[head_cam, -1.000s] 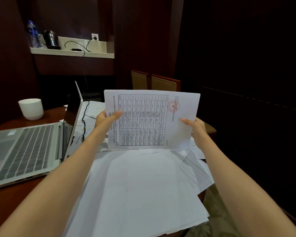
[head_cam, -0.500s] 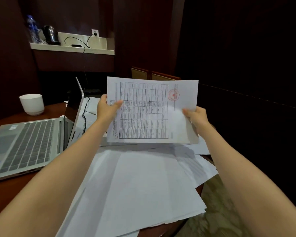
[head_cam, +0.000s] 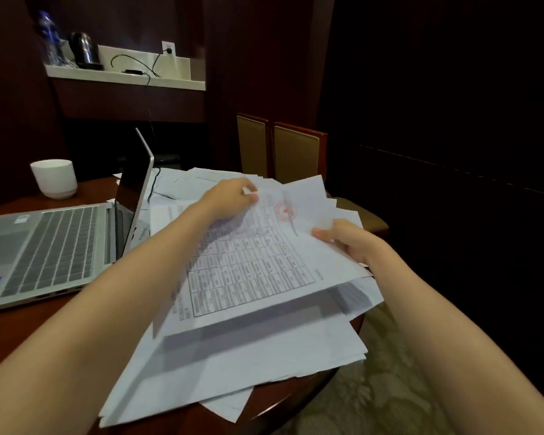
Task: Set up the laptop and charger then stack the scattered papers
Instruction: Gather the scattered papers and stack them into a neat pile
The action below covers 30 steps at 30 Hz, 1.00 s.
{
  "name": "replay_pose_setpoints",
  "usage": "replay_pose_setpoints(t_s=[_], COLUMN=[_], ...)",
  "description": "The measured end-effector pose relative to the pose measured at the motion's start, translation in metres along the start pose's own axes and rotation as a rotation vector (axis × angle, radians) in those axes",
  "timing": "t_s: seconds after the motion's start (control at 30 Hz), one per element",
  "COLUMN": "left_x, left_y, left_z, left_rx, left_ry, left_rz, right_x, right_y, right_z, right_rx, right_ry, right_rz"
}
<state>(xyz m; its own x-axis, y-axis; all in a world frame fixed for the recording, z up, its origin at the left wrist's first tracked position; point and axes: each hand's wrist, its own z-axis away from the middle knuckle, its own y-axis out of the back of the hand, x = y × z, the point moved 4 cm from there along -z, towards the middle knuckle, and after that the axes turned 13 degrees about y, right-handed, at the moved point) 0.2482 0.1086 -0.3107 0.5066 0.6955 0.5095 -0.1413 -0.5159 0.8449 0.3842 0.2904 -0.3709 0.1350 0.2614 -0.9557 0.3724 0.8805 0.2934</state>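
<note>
Lowered from the upright hold of a second before, the printed sheet (head_cam: 248, 262) was tilted almost flat, its near edge raised just above the loose papers (head_cam: 248, 356) and shadowing them.

At far left, the laptop (head_cam: 44, 246) sat open on the wooden surface (head_cam: 29, 334), with a white cup (head_cam: 54, 178) behind it and a dark cable (head_cam: 154, 186) trailing behind its screen among the far papers. The left forearm passed just beside the screen's edge. A careless sweep that way would likely knock the screen or snag the cable. Further right, the loose papers overhung the near and right rim of the surface. Dragging the sheet across them, or a nudge from the right forearm, could push several onto the floor. Dropping the sheet askew would also leave the pile ragged.

The left hand (head_cam: 230, 197) reached over the sheet's far left part with its fingers curled onto the far edge. It appeared to pinch the sheet, though blur softened the fingertips. The right hand (head_cam: 346, 243) gripped the sheet's right edge, thumb on top and fingers underneath.
</note>
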Motion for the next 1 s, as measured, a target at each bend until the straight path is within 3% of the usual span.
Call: replay_pose_setpoints(t_s=[0.2, 0.4, 0.5, 0.77, 0.9, 1.0], left_x=[-0.013, -0.032, -0.036, -0.036, -0.029, -0.021], left_y=[-0.029, -0.052, -0.056, -0.065, -0.064, -0.066], left_z=[0.012, 0.028, 0.030, 0.030, 0.033, 0.040], left_rx=[-0.215, -0.420, -0.413, -0.483, -0.525, -0.602], left_ry=[0.041, 0.052, 0.059, 0.081, 0.082, 0.099], left_rz=[-0.025, -0.070, -0.073, -0.046, -0.138, -0.300], right_x=[0.018, 0.009, 0.016, 0.013, 0.020, 0.029], right_y=[-0.017, -0.010, -0.013, -0.013, 0.010, 0.028], right_z=[0.029, 0.017, 0.015, 0.016, 0.005, 0.006], right_rx=[-0.268, -0.054, -0.062, -0.150, 0.124, 0.252], right_ry=[-0.091, -0.005, 0.006, -0.182, -0.213, -0.227], right_rz=[-0.077, 0.127, 0.244, 0.431, 0.394, 0.525])
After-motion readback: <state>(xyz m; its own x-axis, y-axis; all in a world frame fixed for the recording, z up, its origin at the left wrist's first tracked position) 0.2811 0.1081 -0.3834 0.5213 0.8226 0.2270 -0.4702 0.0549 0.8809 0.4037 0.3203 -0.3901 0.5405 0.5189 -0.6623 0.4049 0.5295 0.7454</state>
